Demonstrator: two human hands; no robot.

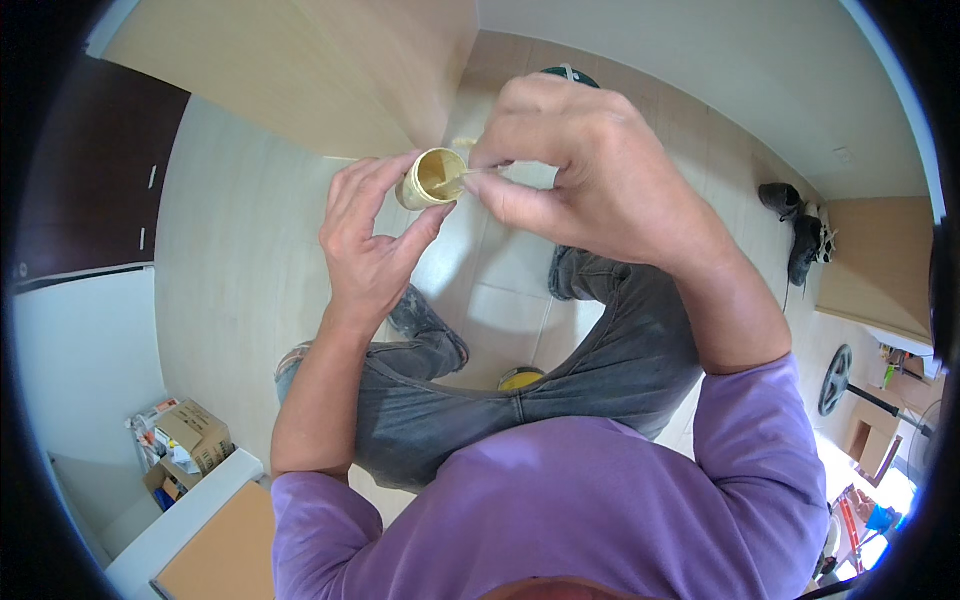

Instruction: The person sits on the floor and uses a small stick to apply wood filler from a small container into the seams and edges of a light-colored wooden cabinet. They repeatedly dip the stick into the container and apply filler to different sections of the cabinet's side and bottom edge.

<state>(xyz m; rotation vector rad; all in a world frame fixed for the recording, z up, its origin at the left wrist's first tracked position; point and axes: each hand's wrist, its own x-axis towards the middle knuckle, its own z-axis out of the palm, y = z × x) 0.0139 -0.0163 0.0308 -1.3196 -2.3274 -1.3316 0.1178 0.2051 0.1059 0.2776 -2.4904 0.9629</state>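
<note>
A small open cylindrical container (409,193) is tilted in my left hand (367,217), held between the thumb and the fingers. Its inner wall is smeared with a yellowish paste. Pinched between the thumb and index finger of my right hand (577,150) is a thin stick-like tool (484,172). The tool's coated end reaches into the mouth of the container; its exact shape is hard to tell.
A light wood panel (322,67) stands just beyond my left hand. Dark shoes (804,238) lie by the right wall. A round tin with yellow contents (521,378) sits on the floor beneath me. Cardboard boxes (199,435) stand at lower left, a stand fan (836,380) at right.
</note>
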